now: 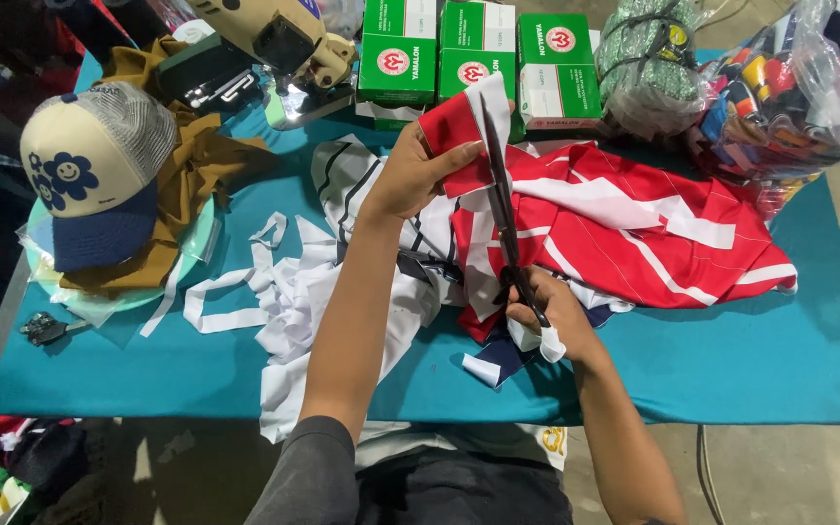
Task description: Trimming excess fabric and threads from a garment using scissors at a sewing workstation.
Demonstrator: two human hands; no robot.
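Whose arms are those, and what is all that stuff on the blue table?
The arms belong to a person wearing a camera on their head, so you see what they see, looking down. There is just this one picture. The left hand holds up a corner of red and white striped cloth. The right hand holds long black scissors, with the blades up along that cloth. They work over a table with a teal cover. On it lie white cloth strips, a cream and navy cap on brown cloth, green and white boxes at the back, and a clear bag of colourful fabric.
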